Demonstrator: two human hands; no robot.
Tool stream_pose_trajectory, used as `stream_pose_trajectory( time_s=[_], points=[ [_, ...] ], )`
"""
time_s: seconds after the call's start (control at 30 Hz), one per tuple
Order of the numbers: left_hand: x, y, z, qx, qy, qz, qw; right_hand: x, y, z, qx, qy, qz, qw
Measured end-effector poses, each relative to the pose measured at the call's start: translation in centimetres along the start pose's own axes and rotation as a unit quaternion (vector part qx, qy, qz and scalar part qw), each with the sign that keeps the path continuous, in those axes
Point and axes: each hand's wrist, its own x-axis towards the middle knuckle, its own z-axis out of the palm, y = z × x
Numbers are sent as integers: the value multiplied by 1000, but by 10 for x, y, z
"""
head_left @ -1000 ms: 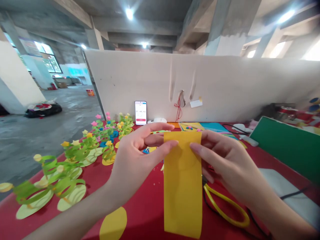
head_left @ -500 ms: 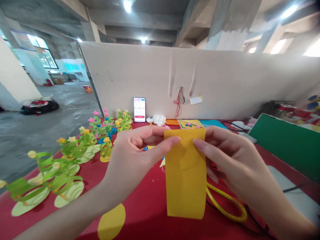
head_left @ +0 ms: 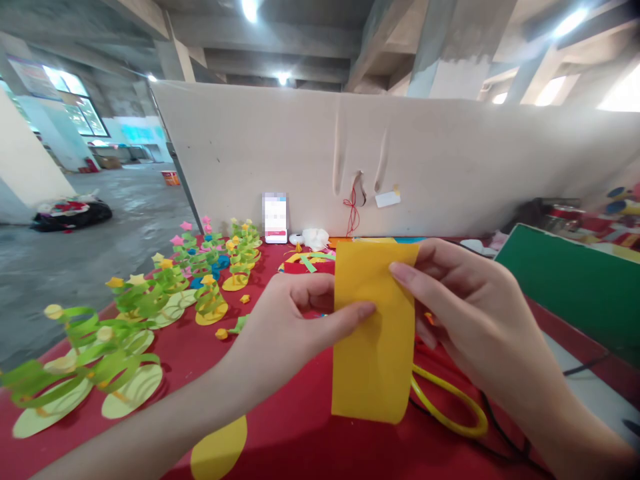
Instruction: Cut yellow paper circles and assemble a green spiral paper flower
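A rectangular strip of yellow paper hangs upright between my hands above the red table. My left hand pinches its left side, thumb on the near face and fingers behind. Higher up, my right hand grips the upper right edge, thumb in front. Both sets of fingers are partly hidden behind the paper. On the table below my left forearm lies a yellow paper oval. A yellow ring-shaped loop rests beside the paper's lower right.
Several green paper spirals with stars on oval bases line the table's left side. A phone leans against the pale partition. At the right stand a green board and dark cables.
My left thumb and fingers have slid down the paper's left side, while my right hand stays near its top corner. The paper has risen slightly and tilted.
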Motion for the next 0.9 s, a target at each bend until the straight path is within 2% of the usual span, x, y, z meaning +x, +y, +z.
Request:
stream_pose_trajectory(
  time_s=[0.17, 0.6, 0.73, 0.9],
  points=[
    [1, 0, -1, -7, 10, -4, 1000, -2, 1, -1, 7, -7, 9, 1000],
    [2, 3, -4, -3, -5, -15, 1000, -1, -1, 0, 22, -14, 15, 1000],
    [0, 4, -9, 45, -29, -14, 998, 1, 1, -6, 20, -55, 45, 997],
    [0, 10, -11, 103, -78, -55, 990, 5, 4, -18, 0, -103, 92, 990]
  ],
)
